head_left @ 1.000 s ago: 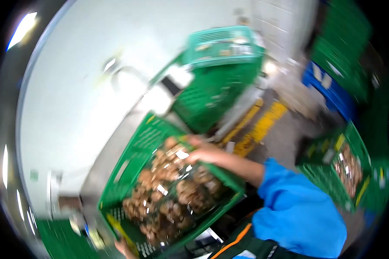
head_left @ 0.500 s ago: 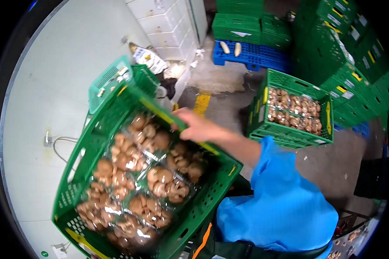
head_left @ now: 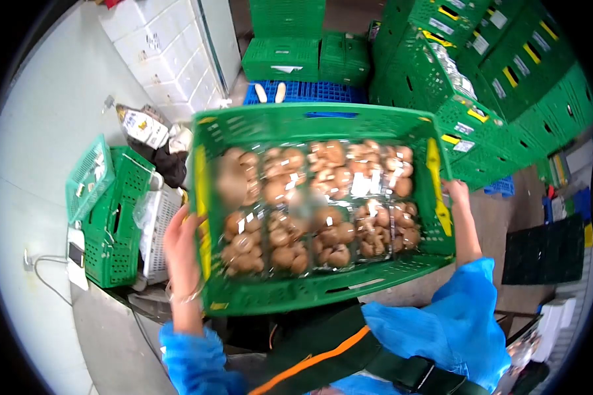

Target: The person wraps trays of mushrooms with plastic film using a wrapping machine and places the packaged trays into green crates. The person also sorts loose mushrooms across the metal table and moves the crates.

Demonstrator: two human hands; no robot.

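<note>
A green crate [head_left: 323, 289] with yellow handle strips is held up level in front of my body. Inside it lie several clear-wrapped packs of brown mushrooms [head_left: 336, 250] in two rows. My left hand [head_left: 183, 247] grips the crate's left end beside the yellow strip. At the right end, my right hand [head_left: 456, 192] is closed on the crate's edge, its fingers partly hidden by the wall. The crate hides the floor below it.
Tall stacks of green crates [head_left: 534, 72] stand at the right. More crates [head_left: 282, 59] and a blue pallet [head_left: 310, 92] are beyond. On the left are a green crate [head_left: 105, 243], a pale green basket [head_left: 85, 178], a white basket [head_left: 161, 230] and a wall [head_left: 39, 151].
The crate has swung from the left to the middle and levelled out. The view has turned right, and my left hand now shows fully. Both hands stay on the crate.
</note>
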